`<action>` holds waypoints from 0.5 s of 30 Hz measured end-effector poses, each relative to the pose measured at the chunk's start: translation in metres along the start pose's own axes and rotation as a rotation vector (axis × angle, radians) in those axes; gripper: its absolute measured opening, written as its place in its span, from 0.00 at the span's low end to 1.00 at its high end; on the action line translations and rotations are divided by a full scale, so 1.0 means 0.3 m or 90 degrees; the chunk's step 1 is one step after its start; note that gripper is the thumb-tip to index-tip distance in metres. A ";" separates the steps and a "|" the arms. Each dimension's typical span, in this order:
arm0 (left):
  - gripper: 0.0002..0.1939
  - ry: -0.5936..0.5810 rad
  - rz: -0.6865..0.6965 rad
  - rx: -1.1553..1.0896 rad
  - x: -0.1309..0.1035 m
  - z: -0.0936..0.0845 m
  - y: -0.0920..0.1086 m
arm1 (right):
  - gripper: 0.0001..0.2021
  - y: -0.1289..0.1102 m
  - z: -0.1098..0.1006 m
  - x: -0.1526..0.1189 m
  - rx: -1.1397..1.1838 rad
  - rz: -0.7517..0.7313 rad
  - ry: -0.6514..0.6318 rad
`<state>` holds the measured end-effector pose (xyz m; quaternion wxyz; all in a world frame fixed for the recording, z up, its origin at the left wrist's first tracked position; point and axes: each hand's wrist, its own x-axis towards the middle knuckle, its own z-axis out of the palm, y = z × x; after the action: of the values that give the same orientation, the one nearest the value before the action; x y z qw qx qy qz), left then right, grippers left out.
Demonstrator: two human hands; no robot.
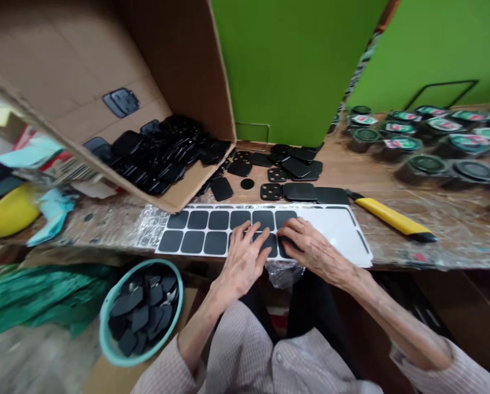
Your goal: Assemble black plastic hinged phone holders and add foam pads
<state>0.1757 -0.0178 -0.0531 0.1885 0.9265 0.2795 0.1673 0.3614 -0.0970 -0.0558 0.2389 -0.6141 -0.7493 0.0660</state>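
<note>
A white sheet (331, 230) lies along the table's front edge, with two rows of dark rounded squares (215, 242) on its left and middle part and bare white at its right. My left hand (245, 254) rests on the squares with its fingers spread. Just right of it, my right hand (308, 241) has its fingers bent at the squares near the bare part; its thumb and fingertips come close round a dark square, and what they hold, if anything, is hidden. Loose black pieces (299, 191) lie behind the sheet.
An open cardboard box (196, 180) of black pieces stands at the left. A yellow-handled cutter (392, 219) lies right of the sheet. Lidded plastic tubs (423, 164) fill the back right. A blue basin (108, 334) of dark pieces sits below the table at the left.
</note>
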 end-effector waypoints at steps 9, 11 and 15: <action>0.21 0.023 -0.029 -0.034 -0.034 -0.006 0.011 | 0.15 0.119 0.107 0.013 0.107 -0.079 0.086; 0.20 0.037 -0.048 -0.026 -0.042 -0.010 0.020 | 0.17 0.171 0.123 0.032 0.151 -0.082 0.059; 0.18 0.037 -0.072 -0.030 -0.045 -0.014 0.026 | 0.17 0.212 0.137 0.046 0.186 -0.083 0.055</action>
<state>0.1667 -0.0306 -0.0488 0.2111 0.8994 0.3324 0.1897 0.3981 -0.0609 -0.1130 0.3614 -0.5252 -0.7591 0.1319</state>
